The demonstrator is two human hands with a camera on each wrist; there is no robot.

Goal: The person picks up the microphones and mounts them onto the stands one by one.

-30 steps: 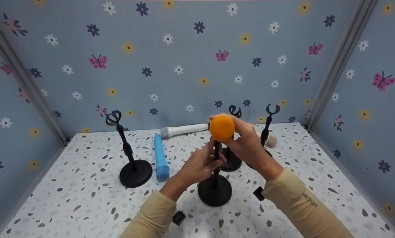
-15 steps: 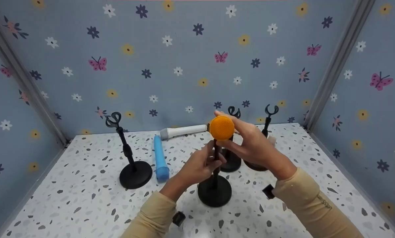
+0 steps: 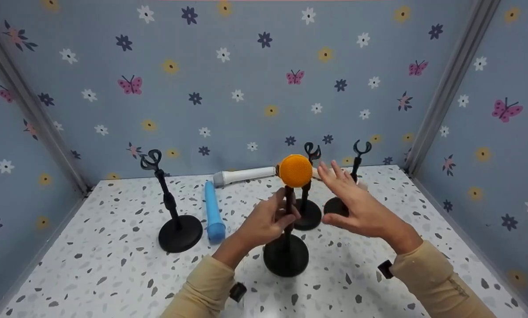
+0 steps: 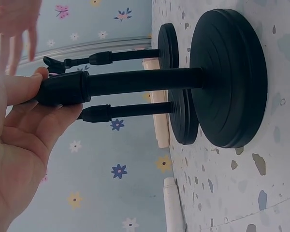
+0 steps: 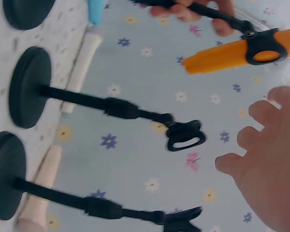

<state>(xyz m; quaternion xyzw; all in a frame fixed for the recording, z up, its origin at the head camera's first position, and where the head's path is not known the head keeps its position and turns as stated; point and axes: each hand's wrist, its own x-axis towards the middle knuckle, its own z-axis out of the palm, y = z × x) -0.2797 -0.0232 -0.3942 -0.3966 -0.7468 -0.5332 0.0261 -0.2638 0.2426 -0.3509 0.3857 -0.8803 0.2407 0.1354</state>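
An orange microphone [image 3: 296, 171] sits in the clip of a black stand [image 3: 286, 255]; the right wrist view shows the clip around the orange body [image 5: 222, 57]. My left hand [image 3: 264, 221] grips that stand's pole below the microphone, and the left wrist view shows fingers and thumb around the pole's thick collar [image 4: 63, 88]. To the right of the microphone, my right hand [image 3: 363, 212] is held with fingers spread, touching nothing. In the right wrist view this hand [image 5: 275, 154] stands apart from the orange microphone.
An empty-clipped stand [image 3: 180, 233] is at left, beside a blue microphone [image 3: 214, 212]. A white microphone [image 3: 246, 175] lies near the back wall. Two more stands [image 3: 308, 215] [image 3: 356, 170] are behind my hands, with pale microphones [image 5: 82, 67] [image 5: 41, 186] lying behind them.
My right hand has let go of the orange microphone and moved away to the right, its fingers now spread. The left hand keeps its grip on the pole.
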